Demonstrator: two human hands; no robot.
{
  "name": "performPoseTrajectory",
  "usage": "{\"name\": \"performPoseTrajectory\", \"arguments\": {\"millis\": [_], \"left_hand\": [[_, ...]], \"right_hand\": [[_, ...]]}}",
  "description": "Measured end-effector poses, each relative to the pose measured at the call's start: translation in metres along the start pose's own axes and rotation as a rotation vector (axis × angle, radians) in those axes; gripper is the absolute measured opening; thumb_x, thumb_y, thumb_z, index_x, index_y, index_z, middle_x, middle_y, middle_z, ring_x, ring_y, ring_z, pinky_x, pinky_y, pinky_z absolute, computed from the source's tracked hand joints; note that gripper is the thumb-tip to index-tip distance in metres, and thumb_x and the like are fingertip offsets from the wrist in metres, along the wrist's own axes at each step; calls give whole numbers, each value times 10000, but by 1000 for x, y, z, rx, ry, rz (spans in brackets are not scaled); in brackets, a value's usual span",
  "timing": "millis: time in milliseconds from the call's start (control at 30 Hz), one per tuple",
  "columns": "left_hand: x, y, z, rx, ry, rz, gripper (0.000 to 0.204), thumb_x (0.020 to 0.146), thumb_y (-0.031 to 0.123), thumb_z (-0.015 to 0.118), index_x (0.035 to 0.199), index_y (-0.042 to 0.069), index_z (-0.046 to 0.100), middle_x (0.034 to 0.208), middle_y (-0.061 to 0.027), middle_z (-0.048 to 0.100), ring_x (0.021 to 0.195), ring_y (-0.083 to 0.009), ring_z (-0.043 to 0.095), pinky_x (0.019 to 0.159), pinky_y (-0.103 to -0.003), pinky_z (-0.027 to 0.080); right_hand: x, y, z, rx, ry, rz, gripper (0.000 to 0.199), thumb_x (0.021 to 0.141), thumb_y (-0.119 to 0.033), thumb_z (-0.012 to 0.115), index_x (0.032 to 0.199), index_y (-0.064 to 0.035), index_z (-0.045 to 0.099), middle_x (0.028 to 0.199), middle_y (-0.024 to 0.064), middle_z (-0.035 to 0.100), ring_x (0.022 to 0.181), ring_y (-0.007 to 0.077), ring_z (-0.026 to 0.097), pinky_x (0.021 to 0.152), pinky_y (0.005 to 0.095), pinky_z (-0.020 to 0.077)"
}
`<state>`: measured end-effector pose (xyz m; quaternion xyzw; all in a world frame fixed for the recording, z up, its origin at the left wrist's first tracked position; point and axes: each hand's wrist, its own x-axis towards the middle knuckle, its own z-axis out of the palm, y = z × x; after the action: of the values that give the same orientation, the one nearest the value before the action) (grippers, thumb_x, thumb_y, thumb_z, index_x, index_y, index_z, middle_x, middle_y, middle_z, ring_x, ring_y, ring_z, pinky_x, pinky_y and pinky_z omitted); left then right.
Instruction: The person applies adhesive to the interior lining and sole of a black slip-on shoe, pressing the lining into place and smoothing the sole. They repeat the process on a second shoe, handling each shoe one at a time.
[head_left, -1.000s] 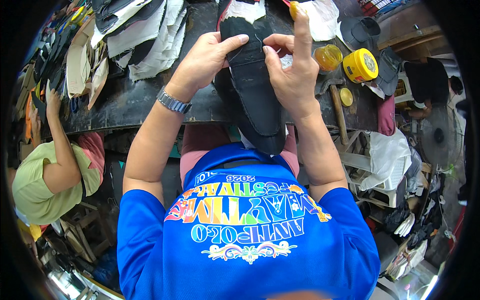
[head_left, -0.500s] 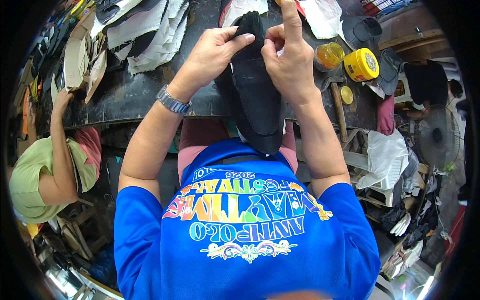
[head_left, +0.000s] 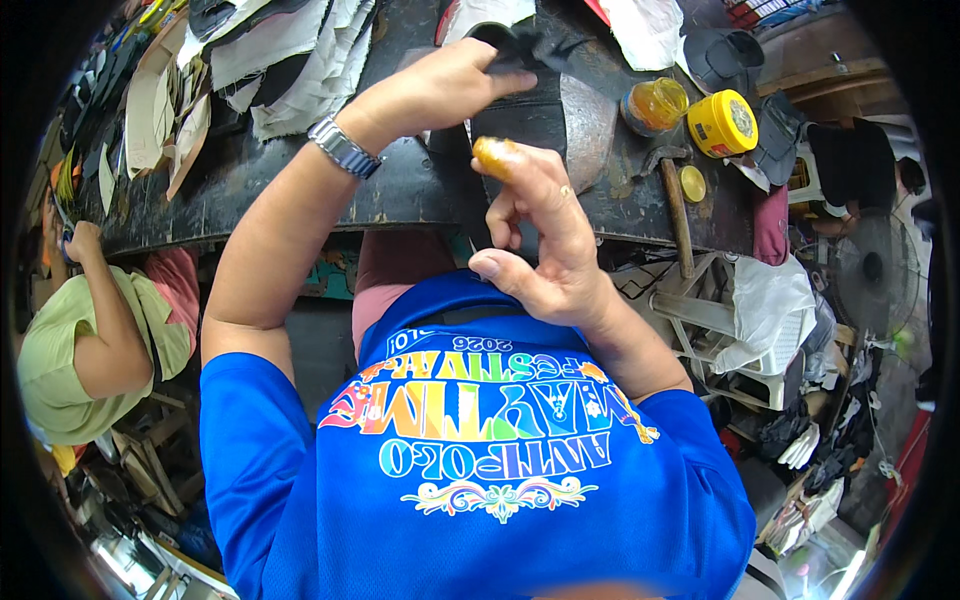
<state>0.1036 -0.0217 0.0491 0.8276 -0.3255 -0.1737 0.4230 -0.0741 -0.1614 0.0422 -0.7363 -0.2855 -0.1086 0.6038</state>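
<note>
My left hand [head_left: 450, 88], with a metal watch on its wrist, pinches a black shoe upper [head_left: 535, 112] near its far end, where an edge is smeared by motion. The upper lies over the dark table and beside a rounded grey slab [head_left: 590, 135]; my hands partly cover it. Closer to my body, my right hand [head_left: 545, 235] is raised with thumb and fingers apart, holding nothing. Amber, glossy paste coats its index fingertip. To its right stand a jar of amber paste [head_left: 655, 107] and a yellow tub [head_left: 722, 124].
A hammer [head_left: 678, 215] lies at the table's [head_left: 270, 205] right front, beside a yellow lid [head_left: 692, 184]. White and black cut pieces [head_left: 310, 85] pile up at the far left. Another person in a green shirt [head_left: 75, 350] sits at left. A white plastic stool [head_left: 765, 350] stands at right.
My right hand has let go of the upper and come down toward me, its fingertip now coated. The upper has swung away from my lap onto the table, still in my left hand.
</note>
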Motion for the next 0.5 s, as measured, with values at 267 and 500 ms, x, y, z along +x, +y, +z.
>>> {"name": "performPoseTrajectory", "arguments": {"millis": [267,500], "left_hand": [[-17,-6,3,-1226,46,-255,288,1001,191,645,1135,-62,667,1067,-142,732,917,-215,717,818,-346,560],[-18,-4,3,-1320,28,-295,300,1019,149,609,1206,-85,631,1159,-158,710,1041,-260,710,978,-420,555]], "right_hand": [[-8,26,-13,-610,363,72,496,945,-224,686,1384,-15,588,1458,216,452,1349,386,435,1150,452,328],[3,52,-27,-731,271,198,613,1005,-463,568,1494,-98,508,1638,151,317,1540,403,172,1201,640,53]]}}
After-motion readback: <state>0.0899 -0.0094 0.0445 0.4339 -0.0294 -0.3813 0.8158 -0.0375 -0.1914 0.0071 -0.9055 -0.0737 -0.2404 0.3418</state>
